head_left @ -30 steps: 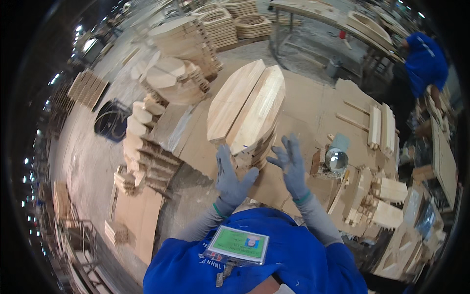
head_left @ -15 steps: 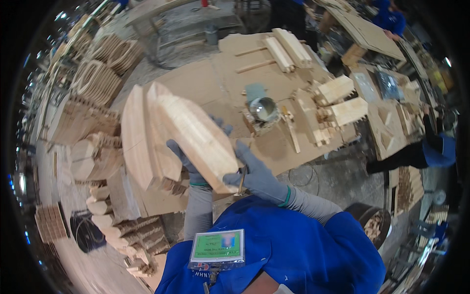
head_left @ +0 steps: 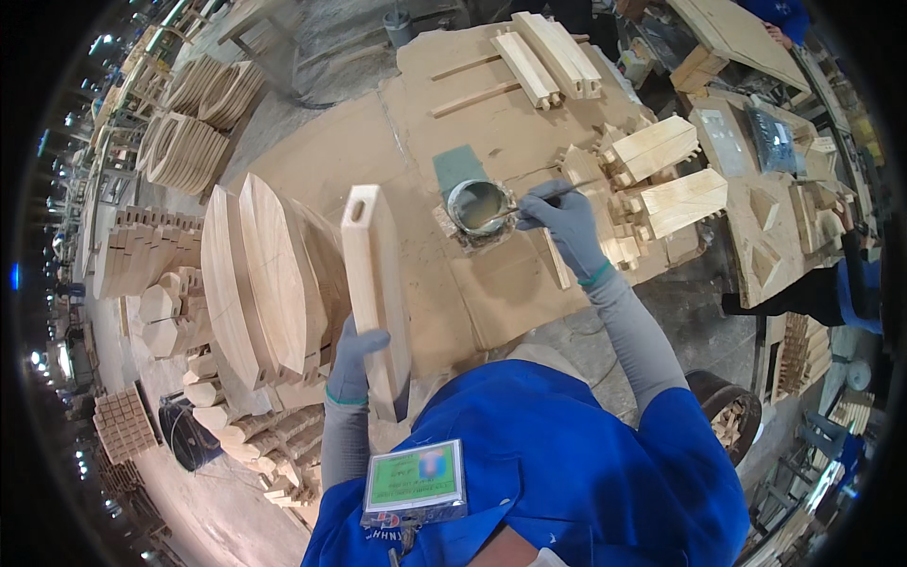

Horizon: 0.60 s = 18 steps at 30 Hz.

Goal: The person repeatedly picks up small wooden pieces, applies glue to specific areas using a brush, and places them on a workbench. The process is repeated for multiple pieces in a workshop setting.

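Note:
My gloved left hand (head_left: 356,357) is closed around the lower part of a pale wooden workpiece (head_left: 371,283). The piece stands roughly upright, with a slot cut in its top end. In my gloved right hand (head_left: 567,222) is a thin stick or brush (head_left: 510,212), pinched between the fingers. Its tip reaches the rim of a round pot (head_left: 477,205) that holds a greyish substance; the very end is hard to make out. Left of my left hand, several curved wooden panels (head_left: 269,274) lean together on the cardboard-covered table.
A green sheet (head_left: 459,168) lies behind the pot. Wooden blocks (head_left: 658,151) are stacked at the right, and long bars (head_left: 557,57) lie at the far side. More cut pieces (head_left: 255,430) are piled at the lower left. A person in dark trousers (head_left: 794,295) is at far right.
My right hand has left the workpiece and moved right and away, bringing the stick to the pot. The workpiece, in my left hand, has turned more upright, its slotted end now showing.

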Each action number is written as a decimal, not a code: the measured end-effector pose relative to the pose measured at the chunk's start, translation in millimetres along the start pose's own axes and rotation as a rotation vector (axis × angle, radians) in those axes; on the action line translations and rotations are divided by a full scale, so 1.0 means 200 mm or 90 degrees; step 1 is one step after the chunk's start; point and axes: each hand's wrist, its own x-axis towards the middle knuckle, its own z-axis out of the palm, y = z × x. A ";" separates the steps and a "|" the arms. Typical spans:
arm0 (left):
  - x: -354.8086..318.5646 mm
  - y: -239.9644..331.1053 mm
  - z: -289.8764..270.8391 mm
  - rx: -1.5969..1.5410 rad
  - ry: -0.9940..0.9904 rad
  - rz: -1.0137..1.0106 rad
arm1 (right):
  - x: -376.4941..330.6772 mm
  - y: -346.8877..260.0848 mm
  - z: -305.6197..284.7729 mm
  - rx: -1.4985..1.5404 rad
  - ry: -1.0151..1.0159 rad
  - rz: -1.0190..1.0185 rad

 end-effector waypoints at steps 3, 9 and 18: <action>-0.09 0.02 0.10 0.043 0.020 -0.018 | 0.10 0.13 0.01 -0.089 -0.044 -0.011; -0.23 -0.07 0.06 0.074 0.056 -0.044 | 0.19 0.13 -0.06 -0.222 -0.071 -0.024; -0.22 -0.14 0.08 0.009 0.064 -0.071 | 0.14 0.20 -0.12 -0.100 0.002 -0.029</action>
